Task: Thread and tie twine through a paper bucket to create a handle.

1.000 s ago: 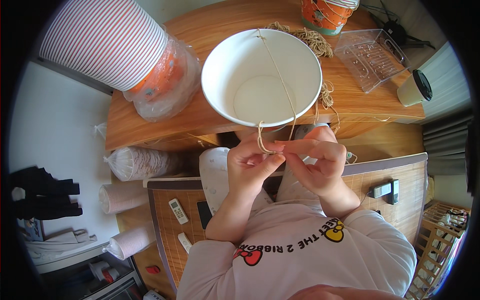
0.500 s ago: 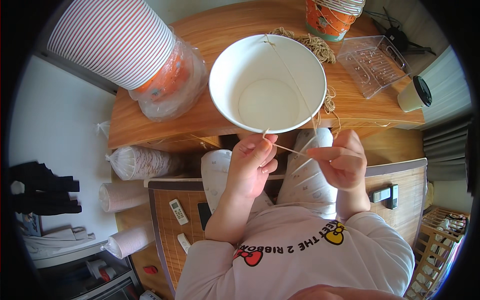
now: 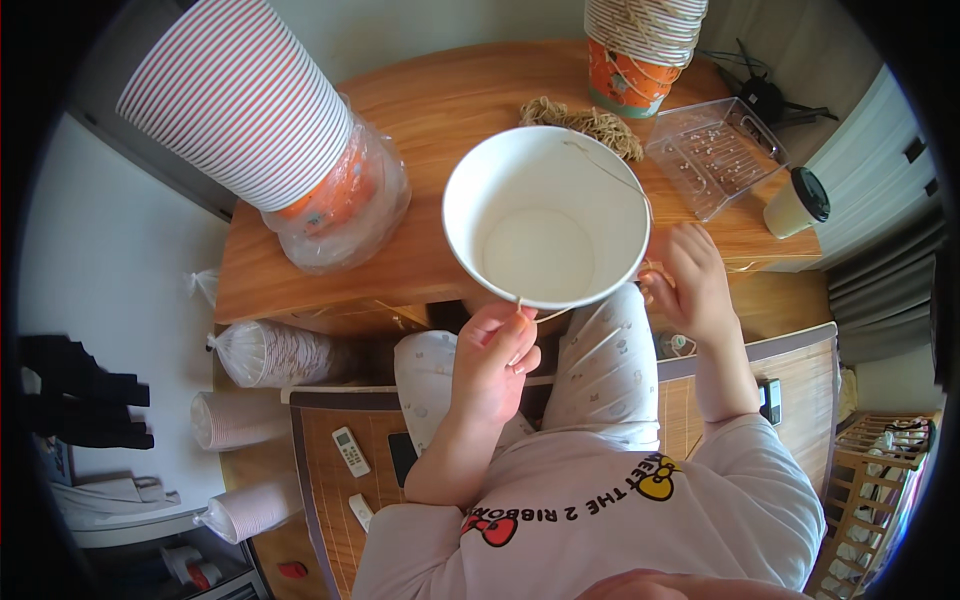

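Note:
A large white paper bucket is tilted with its mouth toward me at the near edge of the wooden table. My left hand is closed at its near rim, thumb and finger pinching a thin twine where it meets the rim. From there the twine runs right under the bucket's edge, partly hidden. My right hand is beside the right rim, thumb and forefinger pinched on twine. On the far side, more twine is fixed to the rim and hangs along the inner right wall.
A tall stack of paper buckets in plastic wrap leans at the left. Behind the bucket lie a bundle of twine and stacked orange buckets. Rightward are a clear plastic tray and a lidded cup. Bagged stacks sit below left.
My right hand has moved up and outward to the bucket's right side. The twine across the mouth has gone slack and shifted to the right wall. My left hand keeps its pinch at the rim.

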Available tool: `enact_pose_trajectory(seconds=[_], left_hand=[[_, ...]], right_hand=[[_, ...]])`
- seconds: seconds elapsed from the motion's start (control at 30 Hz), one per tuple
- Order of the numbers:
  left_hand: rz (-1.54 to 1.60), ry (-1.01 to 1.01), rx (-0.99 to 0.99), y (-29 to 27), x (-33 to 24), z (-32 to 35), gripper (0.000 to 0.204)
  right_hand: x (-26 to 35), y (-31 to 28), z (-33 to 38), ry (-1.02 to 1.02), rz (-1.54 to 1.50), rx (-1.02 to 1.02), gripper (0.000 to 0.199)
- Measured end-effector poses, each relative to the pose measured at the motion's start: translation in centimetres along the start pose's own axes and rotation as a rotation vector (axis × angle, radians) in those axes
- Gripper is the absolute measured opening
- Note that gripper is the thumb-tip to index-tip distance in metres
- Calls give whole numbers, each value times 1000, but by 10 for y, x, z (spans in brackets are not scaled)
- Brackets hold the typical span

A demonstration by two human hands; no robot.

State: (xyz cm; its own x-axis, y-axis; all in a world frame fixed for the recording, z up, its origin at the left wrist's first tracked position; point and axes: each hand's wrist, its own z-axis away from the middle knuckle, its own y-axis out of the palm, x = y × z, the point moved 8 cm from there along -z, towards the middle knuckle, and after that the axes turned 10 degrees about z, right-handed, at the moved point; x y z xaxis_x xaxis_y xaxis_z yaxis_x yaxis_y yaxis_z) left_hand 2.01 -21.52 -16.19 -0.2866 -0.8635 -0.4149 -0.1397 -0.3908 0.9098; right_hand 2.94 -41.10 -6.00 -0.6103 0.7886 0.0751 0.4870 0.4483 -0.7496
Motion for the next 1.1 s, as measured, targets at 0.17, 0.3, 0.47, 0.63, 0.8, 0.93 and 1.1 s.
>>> enact_pose_trajectory(seconds=[0.17, 0.3, 0.47, 0.63, 0.8, 0.93, 1.1], left_hand=[[-139, 15, 91, 21, -4, 8, 12], [-401, 34, 148, 35, -15, 11, 19], [-479, 60, 249, 68, -20, 14, 15], [-1093, -349, 570, 119, 14, 21, 32], [-472, -436, 1395, 242, 39, 88, 22], [-423, 287, 1740, 312, 68, 151, 35], [-457, 690, 1752, 323, 106, 180, 39]], right_hand=[[-49, 10, -8, 318, -357, 126, 70], [-58, 9, -25, 403, -892, 37, 73], [-52, -14, -46, 374, -1031, 88, 71], [-93, -56, -48, 491, -872, 75, 69], [-144, -157, -138, 311, -482, -365, 64], [-242, -213, -223, 358, -114, -435, 55], [-326, -263, -284, 315, 309, -508, 49]])
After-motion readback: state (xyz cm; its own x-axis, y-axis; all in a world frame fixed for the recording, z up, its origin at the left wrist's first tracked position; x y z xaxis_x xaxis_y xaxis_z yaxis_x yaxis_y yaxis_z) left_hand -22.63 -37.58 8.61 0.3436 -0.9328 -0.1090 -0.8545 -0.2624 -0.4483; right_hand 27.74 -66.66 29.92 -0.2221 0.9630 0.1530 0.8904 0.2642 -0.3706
